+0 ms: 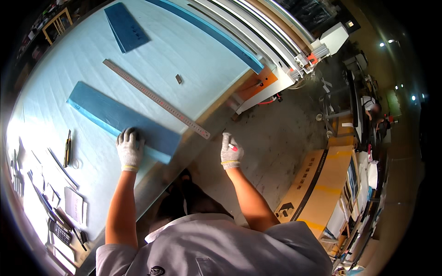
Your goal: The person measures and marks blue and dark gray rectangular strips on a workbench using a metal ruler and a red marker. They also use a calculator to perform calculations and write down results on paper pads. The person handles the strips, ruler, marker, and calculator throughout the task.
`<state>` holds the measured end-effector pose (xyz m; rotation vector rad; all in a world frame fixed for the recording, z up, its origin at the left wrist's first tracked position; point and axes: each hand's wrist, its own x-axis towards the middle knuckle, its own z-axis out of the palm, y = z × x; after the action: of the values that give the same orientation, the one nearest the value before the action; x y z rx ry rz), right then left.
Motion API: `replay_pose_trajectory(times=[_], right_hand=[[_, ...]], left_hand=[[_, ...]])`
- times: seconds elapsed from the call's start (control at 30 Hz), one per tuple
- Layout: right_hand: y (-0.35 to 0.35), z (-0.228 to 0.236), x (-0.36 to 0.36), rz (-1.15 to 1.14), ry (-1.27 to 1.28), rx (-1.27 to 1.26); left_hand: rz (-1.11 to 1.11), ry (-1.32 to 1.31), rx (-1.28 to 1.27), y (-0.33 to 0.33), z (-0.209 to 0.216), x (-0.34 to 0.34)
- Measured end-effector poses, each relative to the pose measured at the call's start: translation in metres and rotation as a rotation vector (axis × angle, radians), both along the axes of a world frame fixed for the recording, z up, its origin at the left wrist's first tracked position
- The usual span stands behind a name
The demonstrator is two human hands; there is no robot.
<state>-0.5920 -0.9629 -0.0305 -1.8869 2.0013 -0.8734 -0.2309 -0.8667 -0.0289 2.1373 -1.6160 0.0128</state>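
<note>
My left hand, in a pale knitted glove, lies with its fingers stretched over the near edge of a long blue stack of strips, which looks like cut sheet or fabric. The stack lies slantwise near the table's edge. Beyond it is a long steel ruler, apart from the stack. My right hand, gloved too, is raised off the table's edge over the floor. Its fingers are closed round a pen with a red end; its dark tip points away from me.
The table bears pale blue sheeting, another blue stack, a small metal block, a utility knife and a calculator. A roller machine runs along the far side. Cardboard boxes stand at right; a person is beyond.
</note>
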Motion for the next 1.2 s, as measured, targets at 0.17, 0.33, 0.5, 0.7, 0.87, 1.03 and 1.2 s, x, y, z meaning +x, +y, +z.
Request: replay_pose_trajectory(times=[0.17, 0.33, 0.5, 0.7, 0.87, 1.03, 1.2], right_hand=[[-0.008, -0.001, 0.021, -0.031, -1.027, 0.090], [-0.024, -0.009, 0.078, 0.350, 0.116, -0.040], [-0.015, -0.013, 0.071, 0.411, 0.096, 0.066], [0.021, 0.001, -0.012, 0.381, 0.172, 0.330], [-0.003, -0.011, -0.006, 0.393, -0.086, 0.411], [-0.016, 0.034, -0.021, 0.446, 0.182, -0.009], [-0.005, 0.017, -0.089, 0.458, -0.062, 0.008]], left_hand=[[0.000, -0.027, 0.060, 0.039, -0.004, -0.027], [-0.082, 0.028, 0.072, 0.052, 0.008, -0.039], [-0.231, 0.048, 0.103, 0.070, 0.012, -0.055], [-0.374, 0.080, 0.083, 0.067, 0.018, -0.079], [-0.462, 0.042, 0.125, 0.030, 0.007, -0.117], [-0.505, 0.053, 0.173, -0.005, 0.025, -0.118], [-0.435, 0.002, 0.165, 0.004, 0.023, -0.060]])
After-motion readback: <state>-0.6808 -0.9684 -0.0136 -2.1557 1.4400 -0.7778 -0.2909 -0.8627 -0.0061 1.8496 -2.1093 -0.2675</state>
